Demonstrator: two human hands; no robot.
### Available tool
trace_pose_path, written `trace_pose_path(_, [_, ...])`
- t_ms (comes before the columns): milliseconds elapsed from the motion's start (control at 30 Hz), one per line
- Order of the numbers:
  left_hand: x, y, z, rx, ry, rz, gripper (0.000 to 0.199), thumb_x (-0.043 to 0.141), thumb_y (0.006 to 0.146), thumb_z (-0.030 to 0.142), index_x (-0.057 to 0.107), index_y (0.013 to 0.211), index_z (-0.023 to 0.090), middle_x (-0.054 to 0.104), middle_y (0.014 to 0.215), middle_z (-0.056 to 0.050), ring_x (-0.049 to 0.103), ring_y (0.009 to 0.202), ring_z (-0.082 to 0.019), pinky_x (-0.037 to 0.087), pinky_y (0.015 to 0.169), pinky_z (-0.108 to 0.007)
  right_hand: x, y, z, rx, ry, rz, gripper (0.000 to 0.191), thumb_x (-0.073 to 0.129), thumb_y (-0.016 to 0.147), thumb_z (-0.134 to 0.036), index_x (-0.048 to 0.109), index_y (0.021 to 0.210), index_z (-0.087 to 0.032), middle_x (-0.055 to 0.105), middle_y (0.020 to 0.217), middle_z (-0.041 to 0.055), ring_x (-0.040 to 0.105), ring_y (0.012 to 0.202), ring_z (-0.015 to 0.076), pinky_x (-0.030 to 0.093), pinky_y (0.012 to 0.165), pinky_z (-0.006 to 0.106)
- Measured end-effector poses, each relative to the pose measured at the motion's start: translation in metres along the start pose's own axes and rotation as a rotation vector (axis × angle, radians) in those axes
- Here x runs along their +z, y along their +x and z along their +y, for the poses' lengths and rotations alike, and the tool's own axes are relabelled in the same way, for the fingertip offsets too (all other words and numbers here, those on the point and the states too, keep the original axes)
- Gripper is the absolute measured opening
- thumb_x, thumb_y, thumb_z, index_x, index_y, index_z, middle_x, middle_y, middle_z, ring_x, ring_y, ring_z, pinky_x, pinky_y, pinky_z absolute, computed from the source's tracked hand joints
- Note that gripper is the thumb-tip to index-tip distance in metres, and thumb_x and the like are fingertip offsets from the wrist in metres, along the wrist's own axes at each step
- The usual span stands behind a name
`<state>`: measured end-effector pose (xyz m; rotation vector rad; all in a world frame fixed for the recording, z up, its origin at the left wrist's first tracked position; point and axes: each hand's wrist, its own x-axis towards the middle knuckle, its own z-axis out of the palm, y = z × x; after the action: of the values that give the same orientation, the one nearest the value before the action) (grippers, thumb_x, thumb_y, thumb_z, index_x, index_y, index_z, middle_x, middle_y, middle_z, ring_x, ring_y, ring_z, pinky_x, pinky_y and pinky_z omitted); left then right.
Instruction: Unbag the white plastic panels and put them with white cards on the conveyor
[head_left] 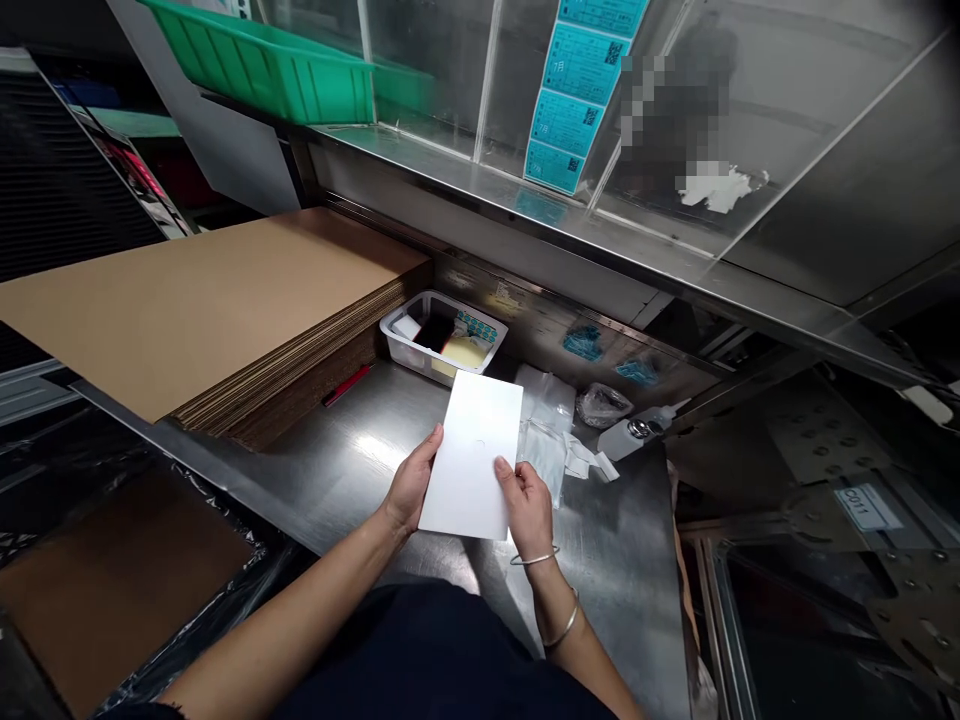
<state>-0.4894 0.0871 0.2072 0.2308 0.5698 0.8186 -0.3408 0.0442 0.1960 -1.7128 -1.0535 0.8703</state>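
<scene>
A flat white rectangular panel (472, 470), with a small faint round mark near its middle, is held up above the metal table. My left hand (412, 485) grips its left edge, thumb on the near face and the other fingers behind it. On the right edge, my right hand (529, 505) pinches the panel, thumb in front and fingers curled. The fingers behind the panel are partly hidden. Just beyond its top edge stands a clear plastic basket (405, 352) with a dark item, a pale yellow item and a blue patterned packet inside.
Brown cardboard sheets (225, 290) are stacked at left, a red strip (346, 385) beside them. Clear plastic bags (546, 400), crumpled white paper (581, 458) and a white bottle (624, 438) lie to the right. Above, a metal ledge (465, 185) carries a green bin (300, 80).
</scene>
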Motion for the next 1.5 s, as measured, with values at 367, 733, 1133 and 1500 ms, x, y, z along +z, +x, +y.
trace_pose_path(367, [-0.004, 0.01, 0.003, -0.073, -0.082, 0.036, 0.053, 0.042, 0.086, 0.049, 0.058, 0.113, 0.007, 0.07, 0.089, -0.014, 0.067, 0.081, -0.027, 0.054, 0.074, -0.037, -0.059, 0.01, 0.046, 0.292, 0.581, 0.245, 0.035, 0.073, 0.062, -0.046, 0.06, 0.076, -0.016, 0.048, 0.058, -0.0064, 0.046, 0.049, 0.0079, 0.052, 0.054, 0.027])
trace_pose_path(733, [-0.005, 0.013, 0.001, -0.101, -0.109, -0.06, 0.054, 0.045, 0.085, 0.051, 0.058, 0.114, 0.007, 0.07, 0.091, -0.013, 0.067, 0.084, -0.027, 0.052, 0.077, -0.037, -0.044, -0.011, 0.061, 0.335, 0.573, 0.223, 0.04, 0.077, 0.057, -0.043, 0.06, 0.083, -0.018, 0.056, 0.073, -0.0011, 0.055, 0.064, 0.0125, 0.052, 0.052, 0.025])
trace_pose_path(1133, [-0.006, 0.014, -0.003, -0.019, -0.051, 0.081, 0.047, 0.052, 0.083, 0.047, 0.058, 0.114, 0.011, 0.07, 0.091, -0.01, 0.067, 0.081, -0.025, 0.053, 0.074, -0.034, -0.02, -0.013, 0.011, 0.234, 0.415, 0.039, 0.044, 0.063, 0.073, -0.05, 0.055, 0.105, -0.021, 0.061, 0.092, 0.004, 0.058, 0.081, 0.0177, 0.049, 0.06, 0.026])
trace_pose_path(1500, [0.006, 0.006, -0.014, 0.155, 0.046, 0.097, 0.044, 0.054, 0.082, 0.045, 0.058, 0.114, 0.014, 0.07, 0.088, -0.007, 0.066, 0.079, -0.023, 0.052, 0.073, -0.031, -0.004, 0.004, 0.011, 0.299, 0.454, 0.132, 0.053, 0.05, 0.076, -0.061, 0.054, 0.109, -0.019, 0.065, 0.087, 0.0058, 0.062, 0.074, 0.0182, 0.049, 0.059, 0.027])
